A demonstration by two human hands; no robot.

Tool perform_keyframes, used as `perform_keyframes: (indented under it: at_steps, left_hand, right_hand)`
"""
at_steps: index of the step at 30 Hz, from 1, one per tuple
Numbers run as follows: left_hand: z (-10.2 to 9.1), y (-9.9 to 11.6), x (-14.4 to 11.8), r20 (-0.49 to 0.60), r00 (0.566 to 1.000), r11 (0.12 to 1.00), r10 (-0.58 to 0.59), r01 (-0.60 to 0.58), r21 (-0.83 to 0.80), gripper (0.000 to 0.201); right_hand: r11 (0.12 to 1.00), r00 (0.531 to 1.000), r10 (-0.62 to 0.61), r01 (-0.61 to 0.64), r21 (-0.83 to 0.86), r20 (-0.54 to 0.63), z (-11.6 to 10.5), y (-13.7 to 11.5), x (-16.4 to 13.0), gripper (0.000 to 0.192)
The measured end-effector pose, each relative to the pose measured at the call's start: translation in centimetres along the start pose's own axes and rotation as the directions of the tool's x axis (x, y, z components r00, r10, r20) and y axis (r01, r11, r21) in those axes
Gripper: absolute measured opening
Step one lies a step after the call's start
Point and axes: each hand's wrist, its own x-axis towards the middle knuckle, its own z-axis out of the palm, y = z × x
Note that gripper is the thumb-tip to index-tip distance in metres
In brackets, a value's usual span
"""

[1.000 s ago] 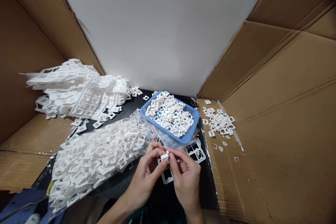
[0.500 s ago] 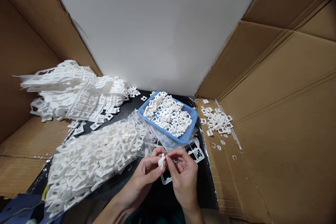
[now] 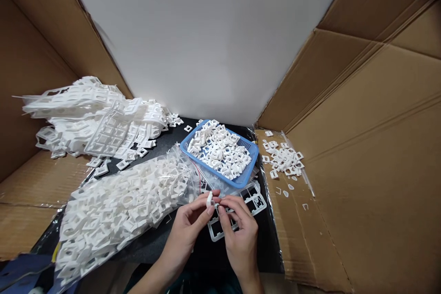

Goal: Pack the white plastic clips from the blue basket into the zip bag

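My left hand (image 3: 193, 218) pinches a small white foam-like piece (image 3: 209, 199) between thumb and fingers, tilted on edge. Close against it is my right hand (image 3: 241, 225), its thumb and forefinger pressed together near the piece's lower right side. Whatever those right fingertips hold is too small to make out. Beneath both hands lies a whitish frame sheet with square openings (image 3: 261, 202), partly covered by them. Just beyond stands a blue mesh basket (image 3: 254, 158) heaped with white pieces that have cut-out centres (image 3: 223, 149).
A clear bag (image 3: 120, 211) full of white pieces lies to the left. Behind it are piled white frame sheets (image 3: 106, 133) and loose pieces. On cardboard at the right rests another heap of pieces (image 3: 284, 158) with thin scraps. Cardboard walls (image 3: 372, 124) stand at both sides.
My left hand has turned the white piece more upright. The right fingertips have shifted slightly down, and more of the frame sheet below shows.
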Motion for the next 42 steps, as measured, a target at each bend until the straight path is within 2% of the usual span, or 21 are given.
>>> perform_keyframes:
  at_steps: [3, 9, 12, 15, 17, 19, 21, 22, 24, 26, 27, 28, 30, 32, 34, 38, 40, 42]
  left_hand:
    - [0.4, -0.2, -0.4, 0.022, 0.999, 0.999, 0.026, -0.027, 0.038, 0.031]
    - [0.9, -0.8, -1.5, 0.122, 0.985, 0.970, 0.124, -0.146, 0.195, 0.034]
    - [1.1, -0.9, -1.5, 0.040, 0.984, 0.941, 0.172, -0.176, 0.291, 0.029]
    - [1.4, -1.0, -1.4, -0.105, 0.962, 0.909, 0.252, -0.198, 0.368, 0.021]
    - [1.5, -1.1, -1.5, -0.145, 0.950, 0.899, 0.277, -0.203, 0.388, 0.016]
    - [1.3, -1.3, -1.9, -0.164, 0.938, 0.889, 0.305, -0.219, 0.403, 0.012]
    - [0.9, -1.3, -2.1, -0.188, 0.923, 0.881, 0.335, -0.236, 0.411, 0.011]
    - [0.7, -1.3, -2.2, -0.195, 0.919, 0.879, 0.343, -0.242, 0.410, 0.012]
    - [0.2, -1.2, -2.2, -0.186, 0.924, 0.887, 0.335, -0.242, 0.394, 0.013]
    - [0.0, -1.2, -1.9, -0.149, 0.941, 0.902, 0.304, -0.233, 0.363, 0.016]
    - [0.1, -1.2, -1.8, -0.126, 0.949, 0.909, 0.287, -0.229, 0.348, 0.017]
    - [0.1, -1.3, -1.7, -0.103, 0.956, 0.913, 0.274, -0.225, 0.340, 0.018]
    - [0.3, -1.7, -1.6, -0.048, 0.966, 0.911, 0.256, -0.224, 0.346, 0.018]
    - [0.1, -2.3, -1.7, 0.014, 0.969, 0.899, 0.246, -0.233, 0.371, 0.016]
    - [-0.5, -2.9, -2.0, 0.080, 0.969, 0.883, 0.233, -0.246, 0.399, 0.014]
    - [-1.9, -4.3, -2.6, 0.146, 0.966, 0.862, 0.211, -0.255, 0.438, 0.014]
    - [-2.4, -5.0, -2.8, 0.128, 0.969, 0.863, 0.212, -0.247, 0.440, 0.013]
    - [-2.7, -5.4, -2.9, 0.098, 0.971, 0.872, 0.217, -0.239, 0.428, 0.013]
  right_hand:
    - [0.998, 0.999, 0.034, -0.034, 0.044, 0.001, 0.1, 0.4, -0.1, 0.014]
    - [0.965, 0.993, 0.119, -0.120, 0.234, 0.017, -0.4, 1.0, 0.1, 0.009]
    - [0.982, 0.998, 0.063, -0.061, 0.176, -0.005, -0.6, 0.7, -0.1, 0.008]
    - [0.996, 0.992, -0.087, 0.085, -0.028, -0.092, -0.1, 0.4, -0.7, 0.009]
    - [0.969, 0.967, -0.207, 0.182, -0.165, -0.145, 0.3, 0.5, -1.0, 0.011]
    - [0.953, 0.935, -0.258, 0.205, -0.222, -0.243, -0.1, 1.0, -1.0, 0.008]
    - [0.973, 0.890, -0.197, 0.127, -0.191, -0.411, -1.8, 2.0, -0.7, 0.002]
    - [0.989, 0.859, -0.116, 0.053, -0.139, -0.499, -3.2, 2.7, -0.4, 0.008]
    - [0.983, 0.814, 0.003, -0.108, -0.146, -0.581, -6.6, 4.2, 0.2, 0.026]
    - [0.924, 0.843, 0.137, -0.299, -0.240, -0.521, -9.9, 5.6, 0.5, 0.038]
    - [0.886, 0.856, 0.181, -0.355, -0.298, -0.483, -11.2, 6.1, 0.5, 0.041]
    - [0.850, 0.864, 0.198, -0.386, -0.358, -0.463, -12.1, 6.5, 0.5, 0.043]
    - [0.817, 0.890, 0.175, -0.371, -0.442, -0.422, -12.9, 6.6, 0.6, 0.041]
    - [0.829, 0.925, 0.089, -0.274, -0.488, -0.368, -12.4, 5.9, 1.2, 0.034]
    - [0.844, 0.961, -0.031, -0.123, -0.521, -0.276, -11.3, 4.7, 2.7, 0.026]
    - [0.804, 0.974, -0.226, 0.173, -0.568, -0.023, -8.8, 2.0, 7.7, 0.015]
    - [0.713, 0.975, -0.183, 0.219, -0.666, 0.125, -7.6, 1.3, 10.1, 0.009]
    - [0.576, 0.964, -0.080, 0.253, -0.777, 0.254, -6.4, 1.0, 12.0, 0.006]
